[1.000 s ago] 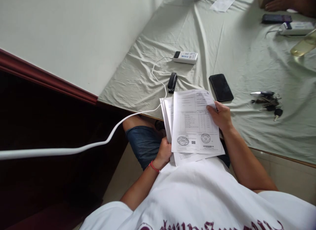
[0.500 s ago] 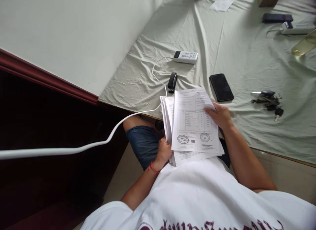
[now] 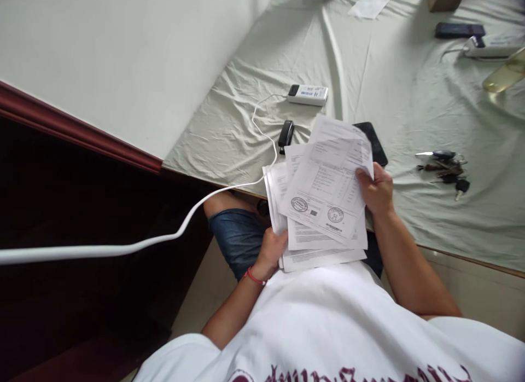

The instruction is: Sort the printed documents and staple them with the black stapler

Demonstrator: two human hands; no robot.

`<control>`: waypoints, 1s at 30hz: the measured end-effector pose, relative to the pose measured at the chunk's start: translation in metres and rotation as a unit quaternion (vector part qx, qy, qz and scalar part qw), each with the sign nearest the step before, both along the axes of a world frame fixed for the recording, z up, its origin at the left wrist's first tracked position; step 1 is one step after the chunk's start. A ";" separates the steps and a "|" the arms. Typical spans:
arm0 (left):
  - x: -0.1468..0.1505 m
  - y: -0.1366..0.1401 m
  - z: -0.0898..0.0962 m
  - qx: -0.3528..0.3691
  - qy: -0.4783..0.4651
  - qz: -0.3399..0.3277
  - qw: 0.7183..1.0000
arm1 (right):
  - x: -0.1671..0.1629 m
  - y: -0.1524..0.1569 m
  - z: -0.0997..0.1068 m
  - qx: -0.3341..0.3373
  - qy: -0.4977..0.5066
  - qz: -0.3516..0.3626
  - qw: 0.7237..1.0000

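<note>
My right hand (image 3: pixel 376 189) pinches the right edge of a printed sheet (image 3: pixel 324 190) that bears two round stamps, thumb on top. The sheet is tilted and its top right corner bends. Under it lie more printed papers (image 3: pixel 348 242). My left hand (image 3: pixel 274 246), with a red band at the wrist, is closed on the lower left edge of the paper stack (image 3: pixel 275 196); its fingertips are hidden. Just beyond the papers a black stapler (image 3: pixel 286 135) rests on the table. A black phone (image 3: pixel 375 144) is partly covered by the raised sheet.
A cloth-covered table (image 3: pixel 410 97) spreads ahead. On it are a white device (image 3: pixel 307 94) with a white cable (image 3: pixel 217 192), a bunch of keys (image 3: pixel 447 167), a dark flat object (image 3: pixel 459 30) and a bottle with yellowish liquid (image 3: pixel 502 75). A wall (image 3: pixel 123 53) stands at left.
My right hand has moved slightly up and right, shifting and turning the stamped sheet clockwise off the stack. Another sheet below now shows, and part of the phone is covered.
</note>
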State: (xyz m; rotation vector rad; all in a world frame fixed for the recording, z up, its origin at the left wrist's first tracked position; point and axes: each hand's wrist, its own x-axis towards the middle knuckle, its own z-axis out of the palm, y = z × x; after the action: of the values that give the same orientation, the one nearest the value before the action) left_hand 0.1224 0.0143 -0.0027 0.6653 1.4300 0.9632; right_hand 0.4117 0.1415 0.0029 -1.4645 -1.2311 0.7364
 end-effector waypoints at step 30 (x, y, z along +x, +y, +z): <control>0.001 -0.012 0.020 -0.060 -0.165 -0.009 0.984 | 0.000 0.002 -0.001 0.028 0.129 0.003 0.991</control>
State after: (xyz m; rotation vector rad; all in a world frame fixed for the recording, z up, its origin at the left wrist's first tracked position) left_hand 0.1229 0.0020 0.0169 0.4057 1.1748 0.9164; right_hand 0.4115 0.1433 0.0014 -1.2756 -1.0494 0.8593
